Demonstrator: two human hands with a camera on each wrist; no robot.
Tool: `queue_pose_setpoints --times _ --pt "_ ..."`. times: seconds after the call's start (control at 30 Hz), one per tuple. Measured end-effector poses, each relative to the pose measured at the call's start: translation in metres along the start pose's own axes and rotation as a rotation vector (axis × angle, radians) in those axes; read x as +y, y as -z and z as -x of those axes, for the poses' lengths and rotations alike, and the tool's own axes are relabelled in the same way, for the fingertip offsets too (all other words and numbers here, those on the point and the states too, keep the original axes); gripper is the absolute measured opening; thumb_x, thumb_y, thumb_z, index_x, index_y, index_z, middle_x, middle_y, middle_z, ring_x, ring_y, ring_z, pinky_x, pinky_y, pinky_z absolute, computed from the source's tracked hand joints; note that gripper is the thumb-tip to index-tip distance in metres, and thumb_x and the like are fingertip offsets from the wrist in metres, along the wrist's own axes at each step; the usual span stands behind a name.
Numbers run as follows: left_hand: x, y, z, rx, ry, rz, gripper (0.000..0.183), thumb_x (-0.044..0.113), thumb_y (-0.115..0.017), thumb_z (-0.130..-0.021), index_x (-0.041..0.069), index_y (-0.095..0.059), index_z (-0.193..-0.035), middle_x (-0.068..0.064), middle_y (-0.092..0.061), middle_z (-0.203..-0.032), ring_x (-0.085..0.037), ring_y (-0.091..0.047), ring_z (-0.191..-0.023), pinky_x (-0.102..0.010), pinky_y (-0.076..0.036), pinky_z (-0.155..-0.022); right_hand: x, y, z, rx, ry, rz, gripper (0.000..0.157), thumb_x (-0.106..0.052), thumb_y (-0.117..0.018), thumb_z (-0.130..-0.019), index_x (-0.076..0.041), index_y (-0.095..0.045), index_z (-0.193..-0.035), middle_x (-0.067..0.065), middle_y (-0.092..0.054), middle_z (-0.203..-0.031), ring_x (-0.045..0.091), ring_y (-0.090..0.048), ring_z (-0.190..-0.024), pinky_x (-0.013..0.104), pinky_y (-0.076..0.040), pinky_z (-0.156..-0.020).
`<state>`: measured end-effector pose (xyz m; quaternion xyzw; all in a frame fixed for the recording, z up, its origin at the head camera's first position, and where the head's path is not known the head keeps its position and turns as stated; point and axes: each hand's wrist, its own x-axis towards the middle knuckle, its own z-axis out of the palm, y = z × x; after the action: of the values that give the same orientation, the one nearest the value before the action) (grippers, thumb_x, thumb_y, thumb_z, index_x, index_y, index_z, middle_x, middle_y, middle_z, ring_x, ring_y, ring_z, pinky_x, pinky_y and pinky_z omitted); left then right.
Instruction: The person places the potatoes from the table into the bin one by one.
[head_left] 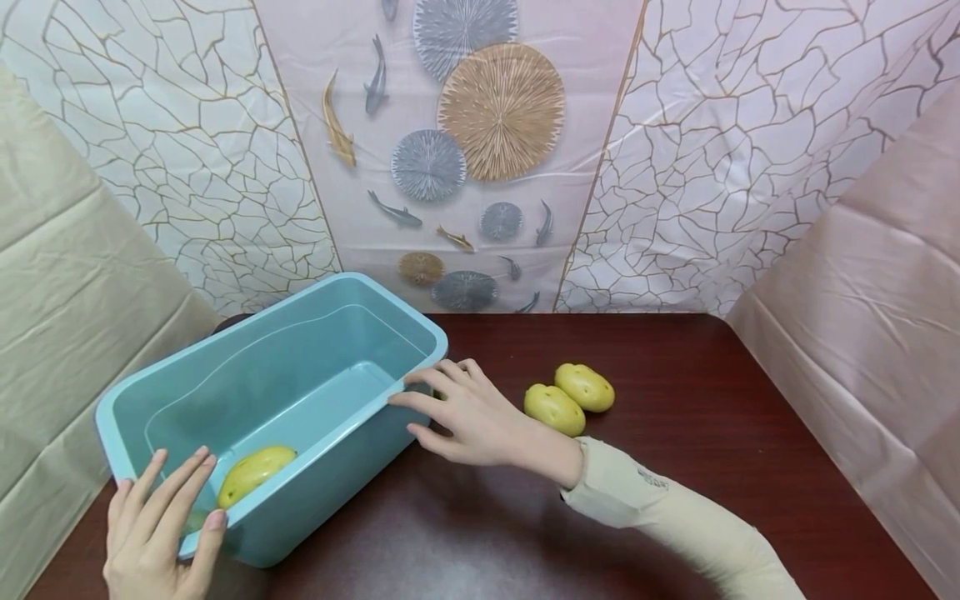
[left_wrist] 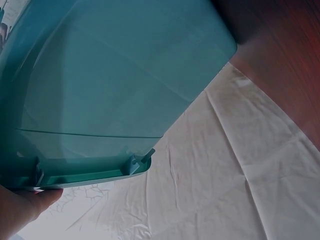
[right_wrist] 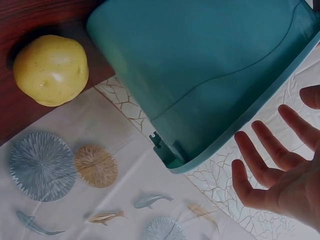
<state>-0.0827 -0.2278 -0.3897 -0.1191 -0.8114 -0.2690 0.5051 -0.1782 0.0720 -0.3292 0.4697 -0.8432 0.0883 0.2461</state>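
Blue plastic tub (head_left: pixel 333 471), frame left, is perhaps steadied, ungripped, by the left hand (head_left: pixel 157 533) and right hand (head_left: pixel 471 421), both loosely spread.

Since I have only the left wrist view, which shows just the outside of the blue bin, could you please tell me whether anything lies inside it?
Observer: Yes, the head view shows a yellow potato-like item inside the blue bin, near the end by the left hand.
Operator: Thank you; are there any potatoes on the table?
Observer: At least two yellow potatoes lie side by side on the dark red table.
Operator: And where is the right hand, please?
Observer: The right hand is at the bin's near long rim, toward its right end.
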Motion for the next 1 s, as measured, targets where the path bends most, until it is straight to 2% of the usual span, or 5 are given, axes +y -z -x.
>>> queue_pose_setpoints --times 0.63,0.87,1.0 --pt "0.0 0.001 0.0 -0.015 0.011 -0.012 0.046 0.041 -0.05 -0.085 0.004 -0.065 -0.108 0.005 -0.058 -0.122 -0.021 -0.043 -0.125 -0.039 -0.02 -0.105 0.011 0.0 0.017 0.001 -0.055 -0.027 0.031 -0.028 -0.055 -0.084 -0.025 -0.058 -0.115 -0.002 -0.055 -0.115 0.012 -0.045 -0.107 0.033 -0.034 -0.08" --pt "0.0 -0.002 -0.001 0.034 -0.011 0.022 0.045 0.04 -0.051 -0.085 0.002 -0.066 -0.106 0.003 -0.06 -0.119 -0.021 -0.045 -0.123 -0.037 -0.022 -0.104 0.014 -0.002 0.024 0.006 -0.073 -0.038 0.031 -0.028 -0.055 -0.083 -0.024 -0.059 -0.114 -0.002 -0.055 -0.115 0.013 -0.047 -0.103 0.034 -0.035 -0.078" --pt "0.001 -0.002 -0.001 0.038 -0.01 0.026 0.045 0.04 -0.051 -0.085 0.002 -0.066 -0.105 0.003 -0.06 -0.119 -0.021 -0.045 -0.123 -0.037 -0.022 -0.104 0.016 -0.003 0.029 -0.003 -0.085 -0.022 0.032 -0.028 -0.056 -0.083 -0.026 -0.058 -0.114 -0.003 -0.055 -0.115 0.013 -0.047 -0.102 0.034 -0.036 -0.078"
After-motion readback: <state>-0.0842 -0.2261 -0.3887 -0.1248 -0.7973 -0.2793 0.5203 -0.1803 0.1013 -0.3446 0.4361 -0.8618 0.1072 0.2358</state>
